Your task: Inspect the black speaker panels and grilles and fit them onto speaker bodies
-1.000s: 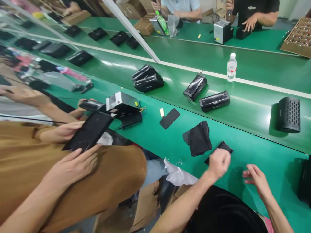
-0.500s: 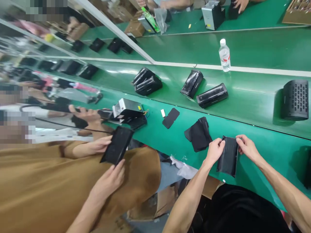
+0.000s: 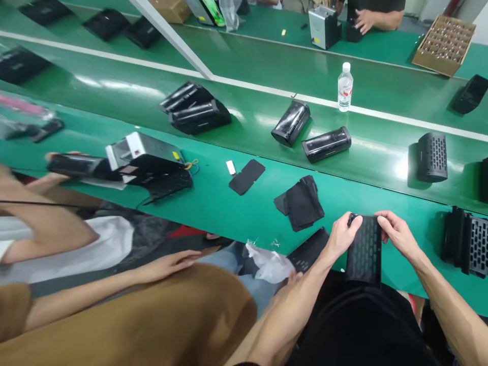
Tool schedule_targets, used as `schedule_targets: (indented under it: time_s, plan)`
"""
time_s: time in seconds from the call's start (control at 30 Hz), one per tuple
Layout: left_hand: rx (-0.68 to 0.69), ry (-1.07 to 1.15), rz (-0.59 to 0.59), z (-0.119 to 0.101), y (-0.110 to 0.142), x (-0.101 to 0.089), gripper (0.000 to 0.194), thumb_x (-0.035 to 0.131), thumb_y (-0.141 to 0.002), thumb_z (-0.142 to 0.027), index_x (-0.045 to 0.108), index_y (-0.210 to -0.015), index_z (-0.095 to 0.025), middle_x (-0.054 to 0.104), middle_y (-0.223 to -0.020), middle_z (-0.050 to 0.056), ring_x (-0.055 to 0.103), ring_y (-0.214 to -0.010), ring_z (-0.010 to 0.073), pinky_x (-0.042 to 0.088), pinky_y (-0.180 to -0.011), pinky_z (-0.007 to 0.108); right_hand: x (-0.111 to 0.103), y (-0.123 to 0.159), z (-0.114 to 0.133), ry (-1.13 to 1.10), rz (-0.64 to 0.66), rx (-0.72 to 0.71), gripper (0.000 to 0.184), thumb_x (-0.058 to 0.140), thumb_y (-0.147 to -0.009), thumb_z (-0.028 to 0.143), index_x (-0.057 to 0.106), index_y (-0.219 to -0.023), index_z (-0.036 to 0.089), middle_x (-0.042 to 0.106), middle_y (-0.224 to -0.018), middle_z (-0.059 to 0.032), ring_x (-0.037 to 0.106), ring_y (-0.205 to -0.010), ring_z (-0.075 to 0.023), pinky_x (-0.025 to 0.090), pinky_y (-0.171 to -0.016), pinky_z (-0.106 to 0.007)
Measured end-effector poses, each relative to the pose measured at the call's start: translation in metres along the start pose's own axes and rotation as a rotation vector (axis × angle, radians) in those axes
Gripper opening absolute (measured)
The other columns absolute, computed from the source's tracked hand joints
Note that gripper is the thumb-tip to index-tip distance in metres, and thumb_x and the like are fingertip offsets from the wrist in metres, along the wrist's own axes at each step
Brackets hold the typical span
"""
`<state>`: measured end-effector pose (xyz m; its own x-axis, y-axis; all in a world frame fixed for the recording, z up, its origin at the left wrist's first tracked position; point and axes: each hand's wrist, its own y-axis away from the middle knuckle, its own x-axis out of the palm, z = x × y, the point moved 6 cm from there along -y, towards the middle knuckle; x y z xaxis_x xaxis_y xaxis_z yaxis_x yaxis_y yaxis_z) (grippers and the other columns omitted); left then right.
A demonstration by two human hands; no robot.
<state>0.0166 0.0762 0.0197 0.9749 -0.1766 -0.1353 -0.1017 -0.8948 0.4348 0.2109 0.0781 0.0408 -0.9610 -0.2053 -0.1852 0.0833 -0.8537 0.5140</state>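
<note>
- At the near edge of the green bench (image 3: 213,203), a black perforated panel (image 3: 364,254) is held by its upper corners.
- Upper left corner is gripped by the left hand (image 3: 343,235), thumb on top; upper right corner is pinched by the right hand (image 3: 396,231).
- Panel's lower end is seen against black clothing (image 3: 358,320).
- Left of it, a second dark panel (image 3: 310,248) is partly covered by the left forearm (image 3: 303,295).
- Farther off, overlapping black sheets (image 3: 305,206) are laid flat; past them, a lone black sheet (image 3: 247,176).
- Right side: a slotted black housing (image 3: 463,241) is set well apart.
- Behind, a clear bottle (image 3: 345,89) is stood upright.
</note>
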Motion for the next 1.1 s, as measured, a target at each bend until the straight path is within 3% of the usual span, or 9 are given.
schedule_targets:
  time_s: [0.13, 0.23, 0.33, 0.43, 0.53, 0.67, 0.8, 0.93, 1.1]
  plan:
    - [-0.186, 0.605, 0.18, 0.017, 0.006, 0.015, 0.064, 0.051, -0.096, -0.078, 0.071, -0.096, -0.017, 0.074, -0.089, 0.007, 0.067, -0.085, 0.0242, 0.05, -0.08, 0.034, -0.004, -0.001, 0.004, -0.083, -0.01, 0.023, 0.067, 0.071, -0.082, 0.08, 0.068, -0.11, 0.02, 0.059, -0.053, 0.005, 0.056, -0.046, -0.0167, 0.046, -0.05, -0.03]
    - [-0.323, 0.96, 0.347, 0.022, 0.014, 0.031, 0.073, 0.049, -0.096, -0.08, 0.075, -0.117, -0.016, 0.08, -0.101, 0.012, 0.075, -0.099, 0.0304, 0.056, -0.093, 0.041, -0.005, -0.005, 0.01, -0.121, -0.009, 0.036, 0.068, 0.075, -0.077, 0.081, 0.067, -0.106, 0.02, 0.057, -0.051, 0.0057, 0.054, -0.044, -0.0162, 0.045, -0.048, -0.03]
    - [-0.368, 1.123, 0.429, 0.02, 0.018, 0.039, 0.072, 0.048, -0.1, -0.076, 0.073, -0.127, -0.014, 0.081, -0.112, 0.016, 0.076, -0.109, 0.0348, 0.055, -0.104, 0.049, -0.004, -0.012, 0.017, -0.132, -0.017, 0.041, 0.069, 0.077, -0.075, 0.082, 0.066, -0.105, 0.02, 0.056, -0.05, 0.0062, 0.052, -0.043, -0.0154, 0.043, -0.046, -0.029]
    - [-0.378, 1.206, 0.446, 0.015, 0.017, 0.043, 0.075, 0.046, -0.102, -0.072, 0.072, -0.131, -0.009, 0.08, -0.12, 0.021, 0.074, -0.117, 0.0375, 0.051, -0.111, 0.051, -0.004, -0.017, 0.019, -0.144, -0.038, 0.055, 0.071, 0.076, -0.076, 0.082, 0.065, -0.109, 0.02, 0.059, -0.058, 0.0044, 0.056, -0.049, -0.0158, 0.046, -0.048, -0.029]
    - [-0.374, 1.263, 0.392, 0.009, 0.013, 0.043, 0.075, 0.041, -0.104, -0.068, 0.071, -0.134, -0.007, 0.078, -0.126, 0.022, 0.072, -0.123, 0.0378, 0.049, -0.115, 0.051, -0.004, -0.015, 0.012, -0.157, -0.062, 0.059, 0.073, 0.076, -0.079, 0.079, 0.064, -0.122, 0.022, 0.069, -0.083, -0.0024, 0.068, -0.073, -0.0209, 0.056, -0.061, -0.031]
    - [-0.417, 1.28, 0.271, 0.011, 0.008, 0.043, 0.072, 0.033, -0.108, -0.063, 0.072, -0.133, -0.007, 0.079, -0.124, 0.02, 0.073, -0.123, 0.0364, 0.05, -0.116, 0.052, -0.004, -0.002, -0.011, -0.149, -0.047, 0.108, 0.075, 0.075, -0.082, 0.078, 0.061, -0.133, 0.024, 0.075, -0.109, -0.0108, 0.071, -0.101, -0.0288, 0.06, -0.078, -0.038]
    - [-0.431, 1.255, 0.19, 0.013, 0.005, 0.049, 0.064, 0.042, -0.108, -0.061, 0.075, -0.126, -0.009, 0.081, -0.117, 0.018, 0.075, -0.116, 0.0345, 0.051, -0.115, 0.05, -0.004, 0.013, -0.037, -0.185, -0.035, 0.207, 0.072, 0.076, -0.081, 0.075, 0.064, -0.132, 0.025, 0.076, -0.117, -0.0122, 0.072, -0.106, -0.0313, 0.059, -0.079, -0.037]
    - [-0.423, 1.243, 0.175, 0.01, 0.003, 0.057, 0.063, 0.04, -0.11, -0.059, 0.076, -0.12, -0.009, 0.082, -0.112, 0.017, 0.077, -0.112, 0.0317, 0.053, -0.113, 0.047, -0.001, 0.021, -0.043, -0.198, -0.036, 0.185, 0.07, 0.08, -0.08, 0.068, 0.063, -0.132, 0.024, 0.076, -0.112, -0.0104, 0.072, -0.099, -0.0288, 0.058, -0.078, -0.036]
    - [-0.407, 1.237, 0.194, 0.01, 0.001, 0.061, 0.063, 0.047, -0.107, -0.063, 0.076, -0.121, -0.009, 0.082, -0.111, 0.017, 0.076, -0.113, 0.0322, 0.054, -0.113, 0.046, 0.008, 0.02, -0.038, -0.121, -0.055, 0.1, 0.061, 0.08, -0.079, 0.058, 0.062, -0.127, 0.025, 0.078, -0.119, -0.0108, 0.073, -0.11, -0.0301, 0.058, -0.098, -0.043]
